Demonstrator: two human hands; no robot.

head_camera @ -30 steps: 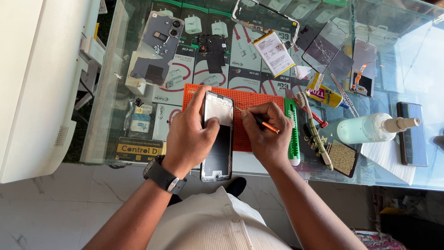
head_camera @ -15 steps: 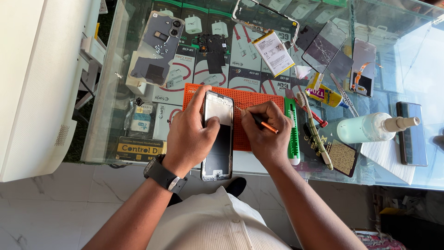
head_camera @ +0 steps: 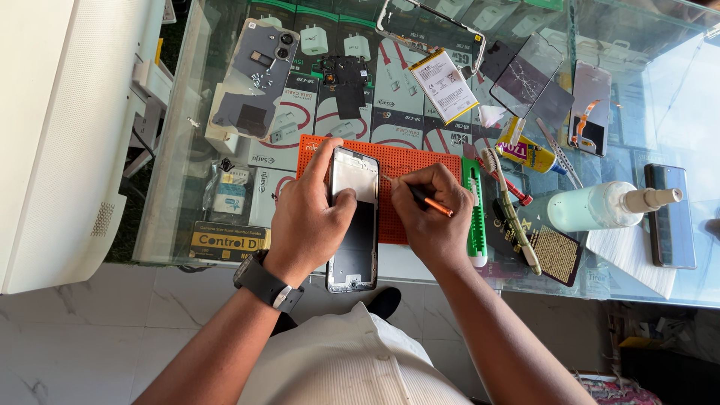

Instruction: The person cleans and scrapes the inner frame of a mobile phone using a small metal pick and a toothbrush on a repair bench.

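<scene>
Phone frame (head_camera: pixel 353 225), lying on an orange mat (head_camera: pixel 409 187) above white-and-red cable boxes (head_camera: pixel 397 105) under the glass counter (head_camera: pixel 187 150), is gripped by the left hand (head_camera: pixel 307 221), while an orange-tipped tool (head_camera: pixel 429 202) is pinched in the right hand (head_camera: pixel 427 217), beside a yellow-labelled black box (head_camera: pixel 225 241).

You get bright daylight glaring off the glass table (head_camera: pixel 660 97) at its far right; nearer the left edge everything stays sharp, shadows soft.
</scene>
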